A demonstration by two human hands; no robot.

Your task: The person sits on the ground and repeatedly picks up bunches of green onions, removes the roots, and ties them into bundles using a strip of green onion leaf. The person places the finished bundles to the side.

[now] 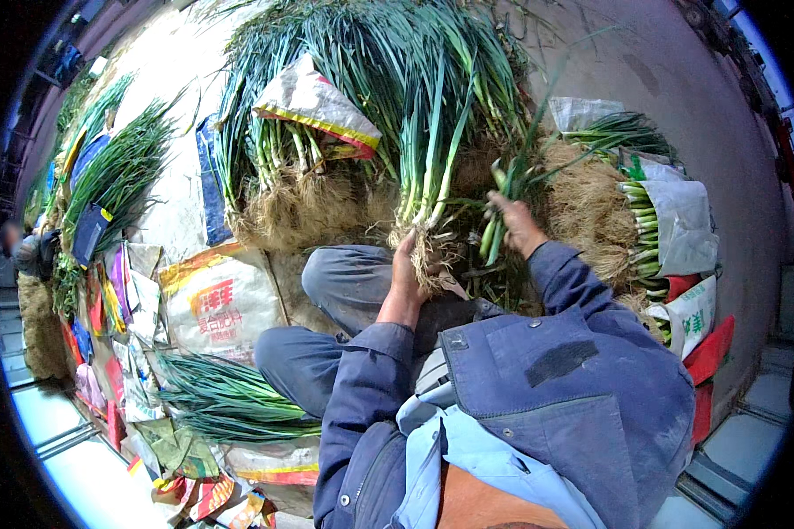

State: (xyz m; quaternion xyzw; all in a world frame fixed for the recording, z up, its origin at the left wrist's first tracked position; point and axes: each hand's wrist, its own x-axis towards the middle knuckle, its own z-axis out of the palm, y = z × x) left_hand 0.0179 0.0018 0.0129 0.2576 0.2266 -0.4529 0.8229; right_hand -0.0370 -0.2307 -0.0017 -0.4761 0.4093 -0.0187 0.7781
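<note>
My left hand (407, 268) is closed around the root end of a few green onions (430, 178). Their pale stems rise from it, and their long leaves run up over the big pile. Stringy tan roots hang over my fingers. My right hand (516, 221) grips loose green onion leaves (494, 239), to the right of the bunch. Part of a stalk sticks out above its fingers. Beyond both hands lies a large pile of green onions (357, 40), roots towards me, partly covered by a white woven sack piece (317, 96).
To the right, wrapped green onion bundles (646, 228) lie beside a mass of roots (589, 218). More green onions (238, 397) lie by my knee, near a printed fertilizer sack (221, 307). Sack scraps (178, 446) cover the lower left. Another person (36, 254) is at far left.
</note>
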